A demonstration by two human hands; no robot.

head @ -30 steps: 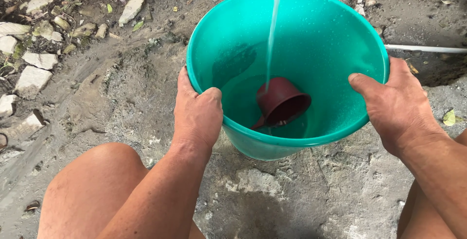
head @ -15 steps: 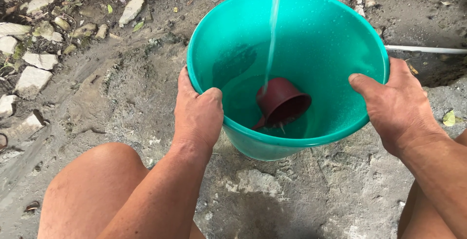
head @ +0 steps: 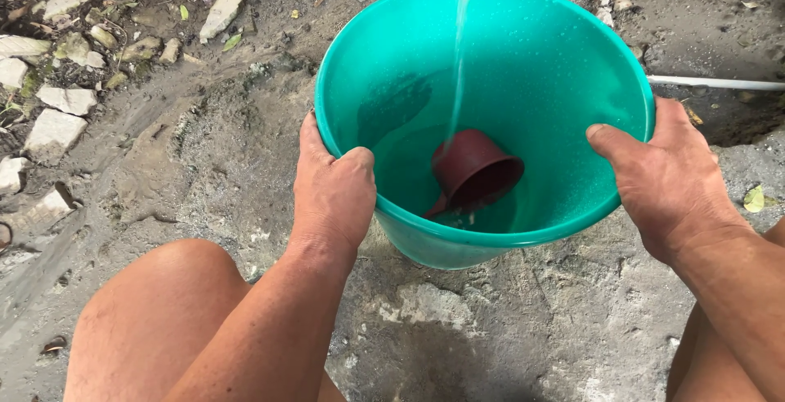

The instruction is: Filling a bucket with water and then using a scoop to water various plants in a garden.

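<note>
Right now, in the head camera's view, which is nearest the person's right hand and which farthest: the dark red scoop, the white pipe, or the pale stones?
From the right hand:
1. White pipe, just above it, past the bucket's rim.
2. Dark red scoop, to its left, inside the green bucket.
3. Pale stones, far left on the ground.

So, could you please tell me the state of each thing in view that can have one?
Green bucket: tilted toward the camera, a little water in the bottom.
Dark red scoop: lying on its side inside the bucket, mouth toward the camera.
Water stream: running, landing on the scoop.
Left hand: gripping the bucket's rim.
Right hand: gripping the rim on the opposite side.
</note>
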